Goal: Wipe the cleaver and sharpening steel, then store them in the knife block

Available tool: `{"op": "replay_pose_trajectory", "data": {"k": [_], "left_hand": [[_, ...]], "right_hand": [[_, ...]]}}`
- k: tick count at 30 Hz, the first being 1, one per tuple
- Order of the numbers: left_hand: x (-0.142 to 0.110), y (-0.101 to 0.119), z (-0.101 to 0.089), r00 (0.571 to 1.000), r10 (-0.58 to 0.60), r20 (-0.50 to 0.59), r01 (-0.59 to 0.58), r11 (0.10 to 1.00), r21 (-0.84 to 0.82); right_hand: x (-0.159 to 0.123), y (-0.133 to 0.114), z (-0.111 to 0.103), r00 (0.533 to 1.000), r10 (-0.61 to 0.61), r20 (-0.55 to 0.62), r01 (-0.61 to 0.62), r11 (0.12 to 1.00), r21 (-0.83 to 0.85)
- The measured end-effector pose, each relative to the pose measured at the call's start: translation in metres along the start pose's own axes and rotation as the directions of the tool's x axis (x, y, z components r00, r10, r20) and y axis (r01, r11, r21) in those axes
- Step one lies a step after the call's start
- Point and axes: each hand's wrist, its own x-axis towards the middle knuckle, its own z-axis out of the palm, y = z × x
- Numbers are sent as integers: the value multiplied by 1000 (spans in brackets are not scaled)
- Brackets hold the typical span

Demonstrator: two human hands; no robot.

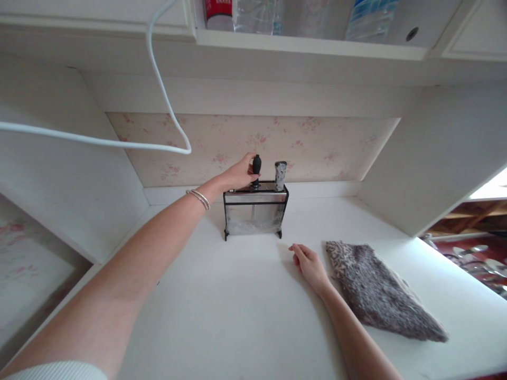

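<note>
A clear knife block (255,211) with a black frame stands at the back of the white counter (237,306). Two handles stick up from its top: a black knife handle (256,168) and a grey mottled handle (280,174). My left hand (240,174) reaches far forward and its fingers close around the black knife handle. A silver bangle sits on that wrist. My right hand (309,264) rests on the counter in front of the block, fingers loosely curled and holding nothing, right beside a grey speckled cloth (380,290).
A white cable (158,79) hangs in a loop at the upper left. Bottles (257,16) stand on the shelf above. White side panels enclose the counter. Several metal spoons (475,258) lie on a lower surface at the far right.
</note>
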Motion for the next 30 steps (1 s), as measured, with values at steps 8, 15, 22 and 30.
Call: {"op": "replay_pose_trajectory", "data": {"k": [8, 15, 22, 30], "left_hand": [[-2, -1, 0, 999, 28, 28, -29, 999, 21], [-20, 3, -11, 989, 6, -146, 21, 983, 182], [-84, -24, -47, 889, -130, -439, 221, 962, 162], [-132, -38, -14, 871, -326, -367, 319, 944, -80]], "right_hand": [[1, 1, 0, 1000, -1, -7, 1, 1000, -20], [2, 4, 2, 1000, -9, 20, 10, 999, -35], [3, 2, 4, 998, -52, -23, 53, 999, 5], [52, -81, -15, 953, -203, -227, 238, 961, 141]]}}
